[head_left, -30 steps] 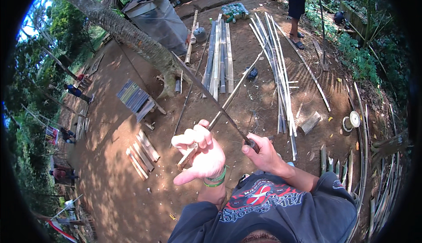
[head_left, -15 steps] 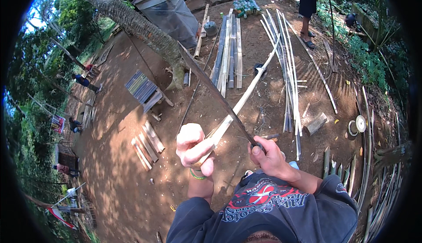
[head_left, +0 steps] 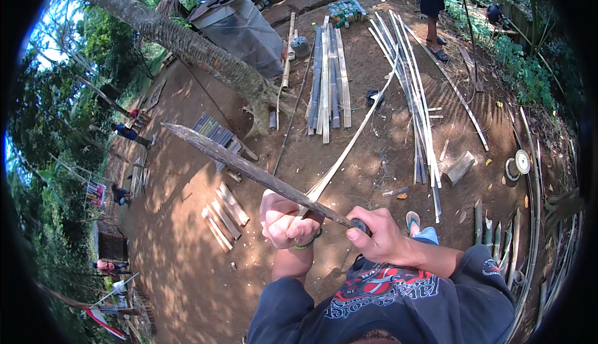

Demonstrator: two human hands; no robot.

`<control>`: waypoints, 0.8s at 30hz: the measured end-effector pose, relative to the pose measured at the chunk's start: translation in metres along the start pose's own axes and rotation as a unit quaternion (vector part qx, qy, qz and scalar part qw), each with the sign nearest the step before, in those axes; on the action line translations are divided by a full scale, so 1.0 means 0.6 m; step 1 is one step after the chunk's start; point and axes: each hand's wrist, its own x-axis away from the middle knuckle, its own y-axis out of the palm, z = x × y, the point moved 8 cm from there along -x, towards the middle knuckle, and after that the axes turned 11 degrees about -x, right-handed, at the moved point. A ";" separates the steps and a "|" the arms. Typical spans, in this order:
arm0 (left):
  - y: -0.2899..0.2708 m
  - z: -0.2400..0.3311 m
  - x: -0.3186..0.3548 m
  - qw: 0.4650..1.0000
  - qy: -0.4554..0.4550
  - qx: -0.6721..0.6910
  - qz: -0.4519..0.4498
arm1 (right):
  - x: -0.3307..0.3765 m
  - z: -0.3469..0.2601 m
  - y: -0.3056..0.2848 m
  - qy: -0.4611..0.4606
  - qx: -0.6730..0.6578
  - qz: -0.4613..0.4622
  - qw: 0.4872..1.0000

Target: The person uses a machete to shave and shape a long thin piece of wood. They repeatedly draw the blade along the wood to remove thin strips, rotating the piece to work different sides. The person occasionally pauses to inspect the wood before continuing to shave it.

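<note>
Both hands meet just below the centre of the frame, forearms rising from dark sleeves at the lower edge. The left hand point(head_left: 285, 221) is curled into a tight fist, knuckles up, a green band at its wrist. The right hand point(head_left: 379, 237), just to its right, is closed too, thumb pointing left.

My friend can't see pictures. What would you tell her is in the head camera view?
Seen from above, a person's right hand holds a long dark blade against a thin bamboo strip gripped in the left hand. Below is bare dirt ground with bamboo poles laid side by side, a leaning palm trunk, and another person's legs at the top.
</note>
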 end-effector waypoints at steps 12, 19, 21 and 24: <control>-0.003 -0.007 0.009 1.000 0.016 -0.011 0.013 | -0.010 0.016 -0.019 0.129 0.036 0.070 0.988; -0.004 -0.004 0.010 0.999 0.046 0.017 0.006 | -0.005 0.030 -0.025 0.104 0.074 0.104 0.986; -0.006 -0.014 0.012 0.998 0.046 0.029 -0.019 | 0.002 0.016 -0.016 0.125 0.048 0.089 0.987; -0.006 -0.016 0.010 0.999 0.048 0.012 -0.021 | 0.005 -0.001 0.012 0.015 0.047 0.030 0.998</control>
